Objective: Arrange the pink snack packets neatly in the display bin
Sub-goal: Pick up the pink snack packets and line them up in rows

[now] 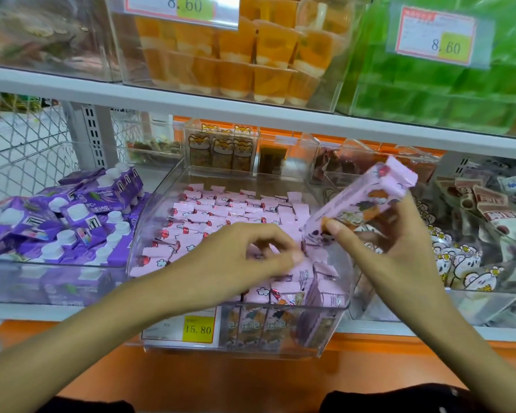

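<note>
right hand [396, 242] grips pink packet [367, 198] above bin [325, 332]; left hand [245, 254] inside.

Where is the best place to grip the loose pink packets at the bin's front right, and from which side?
Pinch the crimped top edges of the loose pink packets from above. They stand nearly upright, packed between neighbours and the clear bin wall, so only those flat tops are exposed. The left hand is already there.

Packed pink packets [221, 213] fill the bin [149, 222], open above
</note>
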Available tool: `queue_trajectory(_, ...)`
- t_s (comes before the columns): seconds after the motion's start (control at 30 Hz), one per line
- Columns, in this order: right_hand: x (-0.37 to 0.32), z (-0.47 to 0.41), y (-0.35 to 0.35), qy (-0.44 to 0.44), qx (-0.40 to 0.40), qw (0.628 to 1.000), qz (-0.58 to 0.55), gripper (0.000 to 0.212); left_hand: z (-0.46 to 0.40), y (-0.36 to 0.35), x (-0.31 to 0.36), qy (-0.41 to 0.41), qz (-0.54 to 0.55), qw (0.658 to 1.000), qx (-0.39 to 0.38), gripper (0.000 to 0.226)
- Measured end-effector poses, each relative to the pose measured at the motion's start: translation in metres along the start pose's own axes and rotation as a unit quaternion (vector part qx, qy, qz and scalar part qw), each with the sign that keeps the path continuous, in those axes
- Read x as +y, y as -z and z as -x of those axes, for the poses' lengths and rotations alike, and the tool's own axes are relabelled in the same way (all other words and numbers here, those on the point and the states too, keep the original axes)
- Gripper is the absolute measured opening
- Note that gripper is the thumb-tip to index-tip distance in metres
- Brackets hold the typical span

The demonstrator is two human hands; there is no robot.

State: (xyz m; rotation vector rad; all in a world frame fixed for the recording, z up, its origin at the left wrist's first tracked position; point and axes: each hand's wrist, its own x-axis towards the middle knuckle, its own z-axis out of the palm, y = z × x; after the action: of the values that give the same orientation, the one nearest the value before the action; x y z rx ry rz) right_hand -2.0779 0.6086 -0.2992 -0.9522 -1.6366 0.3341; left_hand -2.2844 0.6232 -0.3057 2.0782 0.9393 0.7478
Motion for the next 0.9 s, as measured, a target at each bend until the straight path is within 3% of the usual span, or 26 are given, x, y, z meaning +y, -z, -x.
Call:
queue_trajectory(0.07,0.002,0.0,0.0,-0.085,-0.011,0.991,-0.098,0.056,-0.001,-0.001,-0.013,-0.034,-0.156,0.987,-0.008,0.031)
queue_trajectory(0.13,0.003,0.001,0.0,-0.116,-0.026,0.989,-0.086,0.078,-0.003,-0.001,-0.018,-0.062,-0.273,0.96,-0.02,0.035)
queue_trajectory(0.23,0.004,0.004,-0.001,-0.092,-0.057,0.993,-0.057,0.09,-0.003,0.004,-0.02,-0.056,-0.272,0.96,-0.026,0.029)
queue_trajectory(0.4,0.009,0.009,-0.001,-0.077,-0.131,0.988,-0.008,0.066,-0.007,0.007,-0.022,-0.045,-0.284,0.958,-0.024,0.029)
queue_trajectory(0.53,0.011,0.008,0.011,-0.021,-0.18,0.979,0.097,0.053,-0.007,0.007,-0.022,-0.044,-0.283,0.957,-0.034,0.03)
queue_trajectory(0.63,0.012,0.011,0.013,0.08,-0.248,0.941,0.215,0.031,-0.007,0.007,-0.023,-0.039,-0.275,0.96,-0.03,0.031)
queue_trajectory(0.7,0.01,0.013,0.011,0.103,-0.291,0.912,0.271,0.02,-0.007,0.007,-0.025,-0.042,-0.272,0.961,-0.033,0.031)
queue_trajectory(0.8,0.005,0.015,0.007,0.109,-0.322,0.885,0.319,0.018,-0.008,0.008,-0.026,-0.042,-0.265,0.963,-0.04,0.033)
queue_trajectory(0.9,0.0,0.015,0.007,0.091,-0.333,0.883,0.319,0.021,-0.008,0.009,-0.026,-0.047,-0.265,0.962,-0.041,0.034)
